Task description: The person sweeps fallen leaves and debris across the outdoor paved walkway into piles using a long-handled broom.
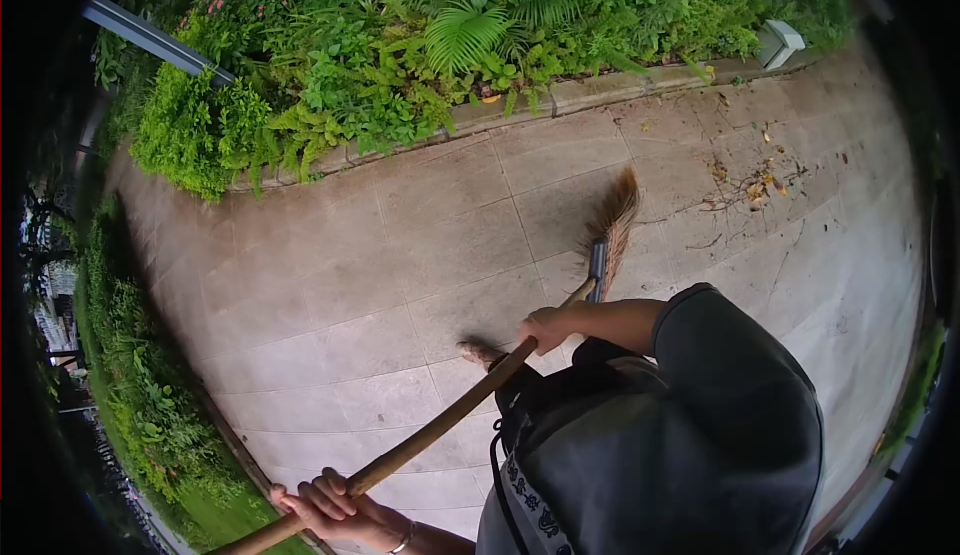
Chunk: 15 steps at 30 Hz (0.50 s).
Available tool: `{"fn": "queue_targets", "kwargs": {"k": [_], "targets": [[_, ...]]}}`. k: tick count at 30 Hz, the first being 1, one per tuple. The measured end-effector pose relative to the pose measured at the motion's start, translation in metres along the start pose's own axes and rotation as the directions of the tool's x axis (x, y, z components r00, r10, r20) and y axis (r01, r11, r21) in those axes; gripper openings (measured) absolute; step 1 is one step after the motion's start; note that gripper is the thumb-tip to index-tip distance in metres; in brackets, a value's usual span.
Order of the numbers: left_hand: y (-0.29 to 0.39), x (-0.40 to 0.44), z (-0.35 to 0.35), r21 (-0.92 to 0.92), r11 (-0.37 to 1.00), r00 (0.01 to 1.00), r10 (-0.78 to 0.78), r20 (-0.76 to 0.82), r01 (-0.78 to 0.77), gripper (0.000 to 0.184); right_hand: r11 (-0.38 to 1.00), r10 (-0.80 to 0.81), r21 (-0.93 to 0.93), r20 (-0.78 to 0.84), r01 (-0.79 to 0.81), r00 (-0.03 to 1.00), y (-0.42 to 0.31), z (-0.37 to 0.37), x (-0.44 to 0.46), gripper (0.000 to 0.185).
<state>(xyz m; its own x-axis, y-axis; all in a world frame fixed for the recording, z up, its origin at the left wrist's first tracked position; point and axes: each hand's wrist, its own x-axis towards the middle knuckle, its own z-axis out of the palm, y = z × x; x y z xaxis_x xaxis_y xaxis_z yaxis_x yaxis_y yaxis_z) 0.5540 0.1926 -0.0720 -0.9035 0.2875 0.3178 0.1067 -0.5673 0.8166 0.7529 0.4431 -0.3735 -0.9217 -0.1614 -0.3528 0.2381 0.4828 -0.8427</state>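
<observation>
A broom with a long wooden handle (pixel 440 423) runs slantwise from the lower left edge up to its brown bristle head (pixel 620 217). A dark grey binding joins the bristles to the pole. My left hand (pixel 335 508), with a band at the wrist, is wrapped round the upper part of the handle. Lower down, nearer the bristles, my right hand (pixel 545 330) grips the same handle. The bristles touch or hover just above the paving; I cannot tell which. Right of them lies a loose pile of dry leaves and twigs (pixel 760 187).
A stone kerb (pixel 590 93) borders a bed of green plants (pixel 370 45) ahead. A pale box-shaped fixture (pixel 779 45) stands at the bed's right end. Another hedge (pixel 150 385) runs along the left. My foot (pixel 482 354) is on the paving (pixel 330 295).
</observation>
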Motion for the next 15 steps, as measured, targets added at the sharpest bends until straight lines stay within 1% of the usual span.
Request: {"fn": "queue_targets", "kwargs": {"k": [1,2,3,4,5,6,7,8,9,10,11,12,14,15], "targets": [[-0.035,-0.038,0.019,-0.018,0.992,0.992,-0.123,-0.015,0.123,0.013,0.989,0.149,-0.016,0.094,-0.148,0.984,0.054,0.004,-0.041,0.018],[-0.064,-0.078,0.048,-0.006,0.965,0.950,-0.259,-0.174,0.262,0.011,0.964,0.263,-0.003,0.115,-0.264,0.958,0.090,-0.002,-0.091,0.021],[-0.090,-0.114,0.056,-0.005,0.916,0.905,-0.397,-0.151,0.401,0.010,0.887,0.461,-0.098,0.174,-0.450,0.870,0.113,-0.014,-0.135,0.024],[-0.109,-0.149,0.063,-0.013,0.857,0.852,-0.513,-0.103,0.515,0.011,0.842,0.533,-0.205,0.173,-0.499,0.828,0.147,-0.018,-0.178,0.026],[-0.122,-0.181,0.069,-0.058,0.816,0.814,-0.579,-0.058,0.576,0.011,0.792,0.609,-0.227,0.211,-0.567,0.765,0.158,-0.031,-0.216,0.025],[-0.128,-0.202,0.072,-0.096,0.764,0.767,-0.642,-0.009,0.638,0.011,0.763,0.621,-0.312,0.107,-0.566,0.777,0.157,-0.036,-0.254,0.024],[-0.124,-0.212,0.073,-0.092,0.768,0.770,-0.638,-0.019,0.634,0.011,0.741,0.649,-0.309,0.105,-0.596,0.754,0.145,-0.042,-0.281,0.024],[-0.119,-0.225,0.074,-0.125,0.719,0.725,-0.688,0.013,0.684,0.011,0.720,0.677,-0.306,0.110,-0.623,0.728,0.133,-0.045,-0.301,0.023],[-0.112,-0.238,0.072,-0.153,0.664,0.677,-0.735,0.045,0.732,0.011,0.728,0.669,-0.307,0.126,-0.613,0.732,0.122,-0.039,-0.311,0.023],[-0.104,-0.246,0.068,-0.146,0.666,0.676,-0.736,0.034,0.732,0.011,0.715,0.671,-0.327,0.067,-0.619,0.739,0.112,-0.032,-0.319,0.020],[-0.095,-0.250,0.059,-0.171,0.692,0.705,-0.709,0.020,0.701,0.010,0.699,0.668,-0.348,0.004,-0.625,0.744,0.106,-0.023,-0.322,0.018],[-0.085,-0.252,0.049,-0.198,0.719,0.734,-0.679,0.008,0.666,0.010,0.703,0.662,-0.351,0.005,-0.618,0.750,0.101,-0.010,-0.320,0.018],[-0.047,-0.257,0.021,-0.181,0.816,0.824,-0.564,-0.048,0.548,0.009,0.785,0.493,-0.308,-0.216,-0.538,0.843,0.080,0.031,-0.307,0.009],[-0.020,-0.258,0.006,-0.167,0.883,0.892,-0.451,-0.045,0.438,0.009,0.825,0.431,-0.279,-0.250,-0.491,0.867,0.054,0.046,-0.293,0.009]]}}
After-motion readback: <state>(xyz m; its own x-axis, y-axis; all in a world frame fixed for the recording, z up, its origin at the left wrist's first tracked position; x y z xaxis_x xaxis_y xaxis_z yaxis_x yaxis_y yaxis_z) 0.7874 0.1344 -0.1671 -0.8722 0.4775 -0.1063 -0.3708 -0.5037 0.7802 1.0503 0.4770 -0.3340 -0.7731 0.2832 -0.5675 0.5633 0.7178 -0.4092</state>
